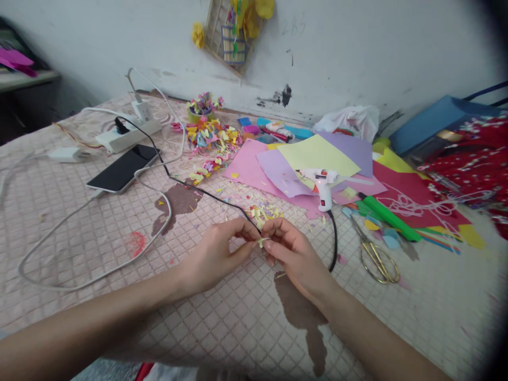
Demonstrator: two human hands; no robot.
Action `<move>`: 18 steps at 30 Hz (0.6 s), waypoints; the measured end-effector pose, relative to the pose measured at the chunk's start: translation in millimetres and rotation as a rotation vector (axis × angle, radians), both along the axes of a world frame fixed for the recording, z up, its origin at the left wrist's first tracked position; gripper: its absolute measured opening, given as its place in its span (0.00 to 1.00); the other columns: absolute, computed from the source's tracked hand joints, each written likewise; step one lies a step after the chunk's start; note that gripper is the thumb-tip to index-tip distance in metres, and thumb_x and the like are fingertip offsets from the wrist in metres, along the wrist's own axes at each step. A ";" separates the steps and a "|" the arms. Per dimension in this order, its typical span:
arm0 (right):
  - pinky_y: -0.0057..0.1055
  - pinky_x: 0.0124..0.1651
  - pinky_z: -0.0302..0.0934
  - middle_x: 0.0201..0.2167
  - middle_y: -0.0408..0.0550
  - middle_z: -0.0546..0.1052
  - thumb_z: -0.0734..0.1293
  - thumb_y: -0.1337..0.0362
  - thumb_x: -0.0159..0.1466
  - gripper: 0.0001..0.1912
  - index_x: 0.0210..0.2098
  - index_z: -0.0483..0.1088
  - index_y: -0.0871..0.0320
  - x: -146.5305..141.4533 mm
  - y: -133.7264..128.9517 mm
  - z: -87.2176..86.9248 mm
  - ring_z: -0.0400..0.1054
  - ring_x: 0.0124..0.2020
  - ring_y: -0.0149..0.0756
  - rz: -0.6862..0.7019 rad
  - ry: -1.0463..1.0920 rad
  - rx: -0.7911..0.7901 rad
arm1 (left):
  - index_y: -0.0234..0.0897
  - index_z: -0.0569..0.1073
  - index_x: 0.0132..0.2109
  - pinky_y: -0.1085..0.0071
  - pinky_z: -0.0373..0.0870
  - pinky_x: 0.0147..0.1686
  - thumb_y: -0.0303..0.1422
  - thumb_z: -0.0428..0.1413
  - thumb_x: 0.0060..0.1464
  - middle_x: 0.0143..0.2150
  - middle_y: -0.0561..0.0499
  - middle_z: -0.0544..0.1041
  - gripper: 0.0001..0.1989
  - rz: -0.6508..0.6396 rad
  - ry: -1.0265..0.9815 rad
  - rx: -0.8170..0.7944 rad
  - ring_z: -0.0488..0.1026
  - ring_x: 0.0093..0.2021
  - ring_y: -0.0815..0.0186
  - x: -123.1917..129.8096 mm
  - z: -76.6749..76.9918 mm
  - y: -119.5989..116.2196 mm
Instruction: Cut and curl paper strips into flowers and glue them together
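A small pale-yellow paper piece [261,242] sits between the fingertips of both hands, over the near middle of a quilted tablecloth [190,328]. The left hand [216,253] and right hand [299,259] are each curled into a pinch on it, thumb toward fingers. Just beyond lie tiny paper scraps [265,212]. To the right are a white glue gun [324,193], coloured sheets [321,153] and gold-handled scissors [379,259]; to the left, a dark-screened phone [124,168].

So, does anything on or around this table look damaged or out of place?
Yes: the quilted table cover has ragged brown patches, one beside the right hand, as if its surface had worn away. Dark smudges mark the pale wall, and the lattice decoration there hangs tilted.
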State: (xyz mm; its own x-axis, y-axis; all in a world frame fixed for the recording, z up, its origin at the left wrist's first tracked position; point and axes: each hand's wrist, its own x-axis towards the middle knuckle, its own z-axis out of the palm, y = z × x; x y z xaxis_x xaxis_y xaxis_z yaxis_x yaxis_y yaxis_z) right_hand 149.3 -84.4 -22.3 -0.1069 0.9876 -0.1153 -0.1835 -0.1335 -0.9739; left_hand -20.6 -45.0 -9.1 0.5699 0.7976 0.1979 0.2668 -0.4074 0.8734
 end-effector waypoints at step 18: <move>0.25 0.28 0.55 0.31 0.40 0.66 0.64 0.69 0.60 0.05 0.36 0.67 0.54 1.4 0.8 1.5 0.59 0.27 0.27 0.006 -0.030 0.069 | 0.36 0.71 0.35 0.76 0.67 0.35 0.23 0.53 0.53 0.32 0.55 0.76 0.05 0.024 -0.045 -0.010 0.72 0.33 0.71 1.8 1.7 -1.3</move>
